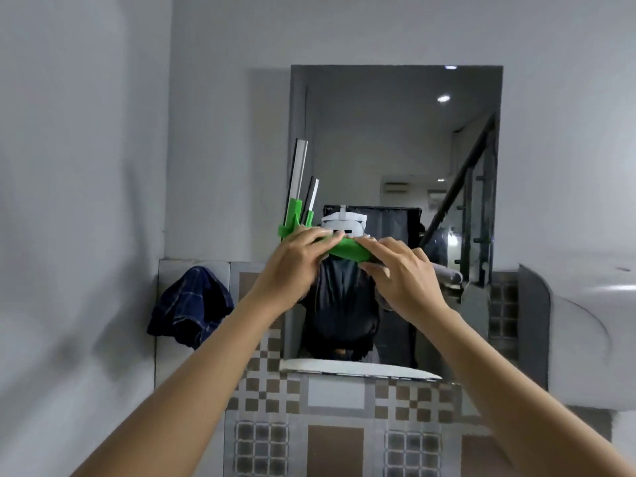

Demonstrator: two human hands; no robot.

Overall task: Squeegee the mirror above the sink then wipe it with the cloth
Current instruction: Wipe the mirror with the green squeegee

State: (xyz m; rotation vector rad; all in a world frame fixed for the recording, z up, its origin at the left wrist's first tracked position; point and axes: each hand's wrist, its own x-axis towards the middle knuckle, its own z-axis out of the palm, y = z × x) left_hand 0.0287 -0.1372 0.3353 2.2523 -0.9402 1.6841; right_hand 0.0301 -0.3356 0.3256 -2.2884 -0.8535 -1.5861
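A tall mirror [395,139] hangs on the grey wall straight ahead. Both my hands hold a green squeegee [347,251] by its handle, in front of the mirror's lower half. My left hand [292,266] grips the handle near the blade end. My right hand [402,273] closes on the handle's other end. The squeegee's silver and black blade [298,173] stands almost upright against the mirror's left edge, with its reflection just beside it. A dark blue checked cloth [191,306] hangs on the wall to the lower left of the mirror.
A white ledge [358,370] juts out under the mirror, above patterned brown and grey tiles [330,425]. A white rounded fixture [592,332] sticks out from the wall at right. The mirror reflects a person in dark clothing and a staircase rail.
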